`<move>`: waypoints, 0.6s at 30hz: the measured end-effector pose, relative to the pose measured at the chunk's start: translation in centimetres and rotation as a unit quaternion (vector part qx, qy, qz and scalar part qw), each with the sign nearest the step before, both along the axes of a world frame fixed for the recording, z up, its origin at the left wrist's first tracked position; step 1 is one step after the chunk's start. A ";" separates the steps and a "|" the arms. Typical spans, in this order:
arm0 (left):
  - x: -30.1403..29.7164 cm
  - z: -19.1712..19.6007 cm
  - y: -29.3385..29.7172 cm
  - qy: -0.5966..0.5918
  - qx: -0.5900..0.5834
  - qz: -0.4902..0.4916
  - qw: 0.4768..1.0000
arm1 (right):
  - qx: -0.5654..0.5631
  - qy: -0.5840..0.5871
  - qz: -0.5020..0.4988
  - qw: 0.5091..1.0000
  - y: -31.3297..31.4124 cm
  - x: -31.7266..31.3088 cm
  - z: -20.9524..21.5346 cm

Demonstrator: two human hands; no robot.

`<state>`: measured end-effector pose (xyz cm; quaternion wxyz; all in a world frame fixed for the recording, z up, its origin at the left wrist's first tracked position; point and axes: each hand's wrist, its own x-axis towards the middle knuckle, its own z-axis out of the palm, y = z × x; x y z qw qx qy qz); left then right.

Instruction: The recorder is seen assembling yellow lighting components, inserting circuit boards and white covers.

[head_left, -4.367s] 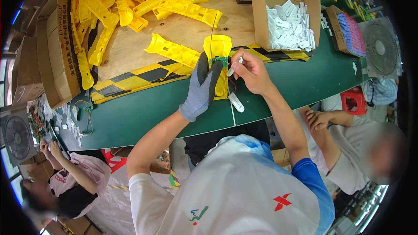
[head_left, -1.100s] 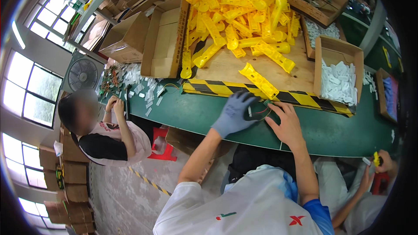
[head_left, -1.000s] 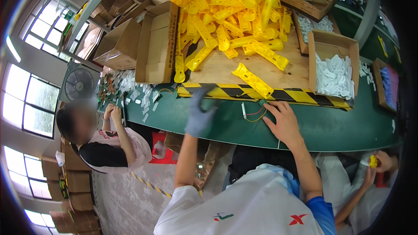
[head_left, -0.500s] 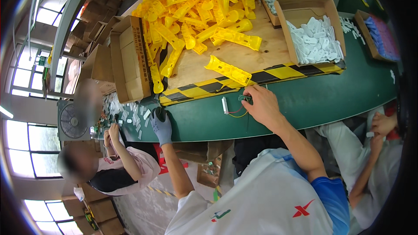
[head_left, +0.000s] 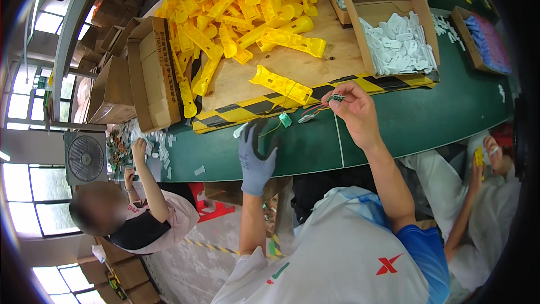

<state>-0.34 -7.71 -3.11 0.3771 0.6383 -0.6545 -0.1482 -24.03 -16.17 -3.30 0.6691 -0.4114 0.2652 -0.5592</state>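
Note:
My right hand (head_left: 358, 114) is closed in a pinch on a small green circuit board (head_left: 336, 98), raised over the striped edge of the board. Thin red wires run from it toward a small white part (head_left: 306, 118). To the left of that, a small green piece (head_left: 285, 119) with thin wires shows above the green tabletop. My left hand (head_left: 257, 160), in a grey glove, has its fingers apart and curved, with nothing seen between them. A white piece (head_left: 240, 131) is by its fingertips. Above the hands, a yellow plastic shell (head_left: 281, 85) lies on the plywood.
Many yellow shells (head_left: 236, 17) are heaped on the plywood (head_left: 337, 59), edged with black-and-yellow tape. A carton of white plastic parts (head_left: 396, 42) stands at right, an open carton (head_left: 151, 76) at left. Co-workers sit on both sides; clear scraps (head_left: 163, 149) lie at left.
My gloved left hand has come right, away from the open carton, and opened out. My right hand has risen with the circuit board. The view has shifted a little.

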 end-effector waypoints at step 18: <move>-9.6 5.3 -6.4 0.248 0.102 -0.177 0.947 | -0.047 0.085 0.072 0.993 -2.1 -4.1 2.1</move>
